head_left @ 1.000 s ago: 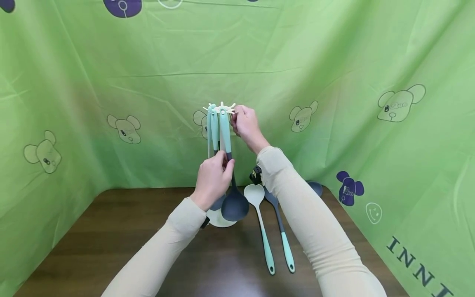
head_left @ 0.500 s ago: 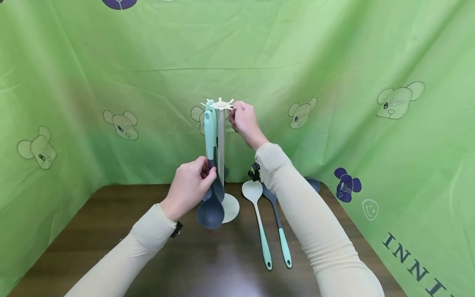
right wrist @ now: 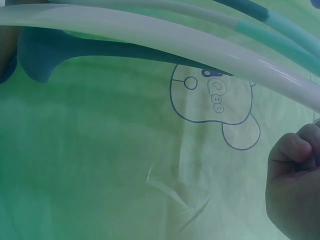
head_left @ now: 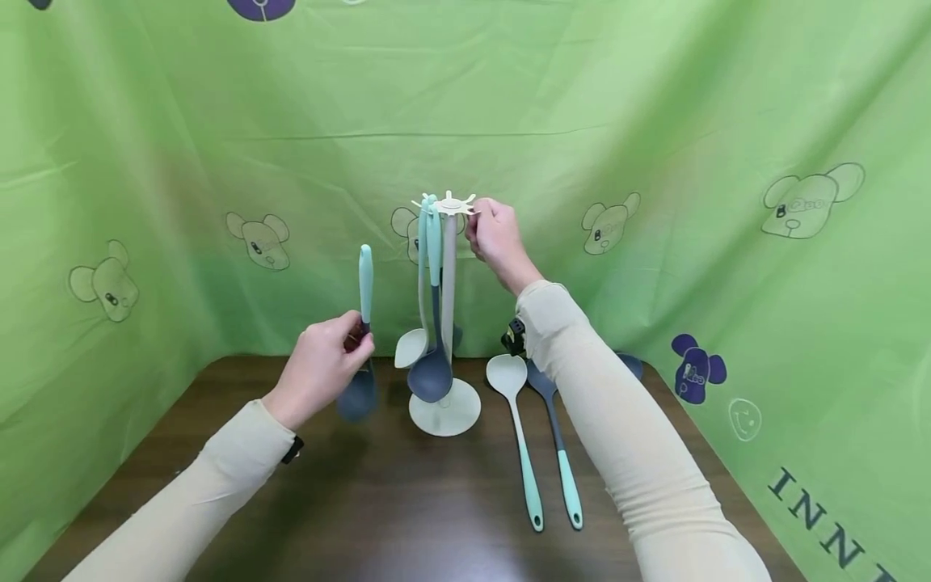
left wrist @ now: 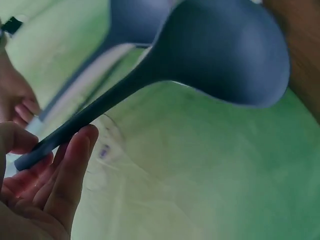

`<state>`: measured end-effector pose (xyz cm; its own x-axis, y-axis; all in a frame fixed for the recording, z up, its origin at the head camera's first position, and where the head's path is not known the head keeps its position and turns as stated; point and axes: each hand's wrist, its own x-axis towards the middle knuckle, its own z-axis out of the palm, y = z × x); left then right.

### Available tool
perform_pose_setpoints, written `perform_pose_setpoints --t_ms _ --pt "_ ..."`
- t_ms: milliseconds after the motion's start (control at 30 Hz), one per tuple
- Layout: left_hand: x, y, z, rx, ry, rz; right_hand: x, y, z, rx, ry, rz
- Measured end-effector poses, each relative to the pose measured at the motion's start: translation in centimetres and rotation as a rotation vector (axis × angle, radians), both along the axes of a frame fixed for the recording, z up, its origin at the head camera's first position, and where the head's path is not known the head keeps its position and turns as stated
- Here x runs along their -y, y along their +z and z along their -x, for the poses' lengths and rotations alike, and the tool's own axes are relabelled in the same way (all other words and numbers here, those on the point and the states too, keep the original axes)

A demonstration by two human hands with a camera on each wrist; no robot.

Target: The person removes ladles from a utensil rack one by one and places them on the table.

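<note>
My left hand (head_left: pixel 320 364) pinches a ladle (head_left: pixel 366 283) by its neck, with the aqua handle up and the dark blue bowl (left wrist: pixel 230 55) down, to the left of a white utensil stand (head_left: pixel 449 283). My right hand (head_left: pixel 502 242) grips a prong of the stand's star-shaped top with curled fingers; in the right wrist view only part of the curled right hand (right wrist: pixel 295 175) shows. On the stand's left side hang a dark blue ladle (head_left: pixel 431 376) and a white-headed utensil (head_left: pixel 411 347). Another dark head shows partly behind the pole.
On the brown table (head_left: pixel 407 501), right of the stand's round base (head_left: pixel 465 420), lie a white turner-like utensil (head_left: pixel 507 376) and a dark one (head_left: pixel 567 485), both with aqua handles. My right sleeve partly covers another dark head (head_left: pixel 629 365). Green cloth (head_left: pixel 349 178) surrounds the table.
My left hand has moved the ladle from the front of the stand out to the left, away from the stand. My right hand has stayed at the stand's top.
</note>
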<state>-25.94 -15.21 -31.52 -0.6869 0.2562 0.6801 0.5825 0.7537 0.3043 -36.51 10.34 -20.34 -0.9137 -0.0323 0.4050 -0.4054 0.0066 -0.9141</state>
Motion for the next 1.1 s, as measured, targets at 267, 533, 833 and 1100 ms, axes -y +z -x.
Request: perform_pose_setpoints --t_ms 267,533,833,1100 --pt "4.8 -1.6 2.1 0.143 0.033 0.03 -1.3 0.7 -0.3 -0.008 -0.024 -0.04" --pt "9.9 -3.2 3.2 0.209 0.142 0.061 -0.6 0.6 -0.1 0.013 -0.019 -0.047" --pt "13.1 -4.2 4.4 0.23 0.171 0.06 -0.8 0.5 0.4 0.014 -0.016 -0.036" --pt "14.3 -5.7 5.9 0.292 0.164 0.085 -1.5 0.6 -0.1 0.01 -0.022 -0.039"
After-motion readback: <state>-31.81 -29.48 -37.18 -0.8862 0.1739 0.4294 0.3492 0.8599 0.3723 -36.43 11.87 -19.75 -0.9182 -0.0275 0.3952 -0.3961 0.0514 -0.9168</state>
